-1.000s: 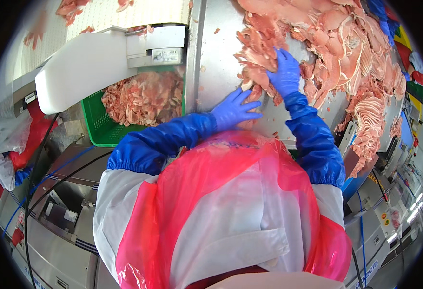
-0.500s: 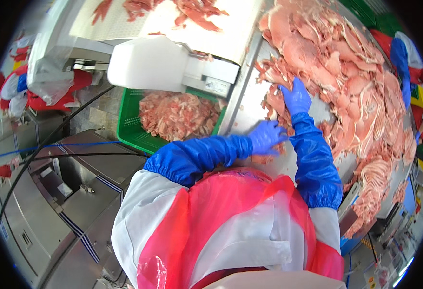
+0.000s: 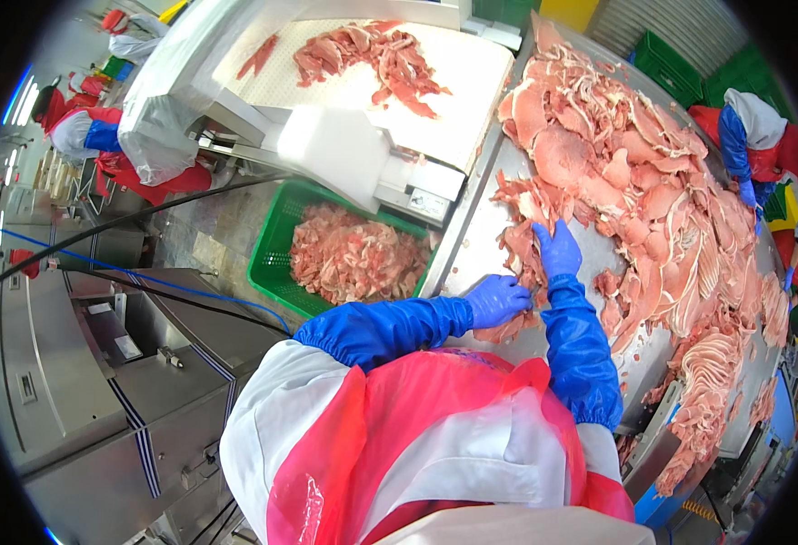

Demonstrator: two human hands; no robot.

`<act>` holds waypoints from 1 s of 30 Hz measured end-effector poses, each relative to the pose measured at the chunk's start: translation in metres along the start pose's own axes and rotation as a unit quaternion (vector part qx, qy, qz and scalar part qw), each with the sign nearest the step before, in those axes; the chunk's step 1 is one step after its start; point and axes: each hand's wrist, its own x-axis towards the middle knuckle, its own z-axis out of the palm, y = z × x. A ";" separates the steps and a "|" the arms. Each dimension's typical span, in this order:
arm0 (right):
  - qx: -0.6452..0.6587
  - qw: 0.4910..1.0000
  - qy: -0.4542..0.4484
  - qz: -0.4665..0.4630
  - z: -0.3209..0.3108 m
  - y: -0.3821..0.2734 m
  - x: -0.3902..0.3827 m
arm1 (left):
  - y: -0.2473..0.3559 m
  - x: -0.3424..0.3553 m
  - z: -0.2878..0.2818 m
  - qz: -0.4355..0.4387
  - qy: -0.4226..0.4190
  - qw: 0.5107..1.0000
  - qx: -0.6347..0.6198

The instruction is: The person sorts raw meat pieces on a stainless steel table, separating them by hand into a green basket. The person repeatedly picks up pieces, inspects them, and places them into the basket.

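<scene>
Curling right of the green crate (image 3: pixel 267 263), the left hand (image 3: pixel 497 301), spread earlier, joins the right hand (image 3: pixel 559 252) at one meat pile (image 3: pixel 520 245); both grips unclear.

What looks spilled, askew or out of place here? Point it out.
Nothing looks plainly spilled or damaged: the meat lies heaped on the metal table and inside the green basket. The one mildly odd thing is the long black cable strung across the left of the view, possibly a snag risk.
</scene>
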 end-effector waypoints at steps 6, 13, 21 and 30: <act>0.072 0.996 0.046 0.025 0.021 0.037 -0.020 | 0.008 -0.034 -0.003 0.021 0.075 0.997 -0.004; 0.059 0.996 0.066 0.024 0.016 0.040 -0.038 | 0.031 -0.057 -0.008 -0.052 0.029 0.998 0.026; 0.115 0.993 0.035 -0.002 0.006 0.047 -0.046 | 0.050 -0.063 -0.007 -0.095 0.039 0.994 0.043; 0.139 0.989 0.051 0.005 0.004 0.063 -0.079 | 0.004 -0.039 -0.060 -0.223 0.113 0.957 -0.145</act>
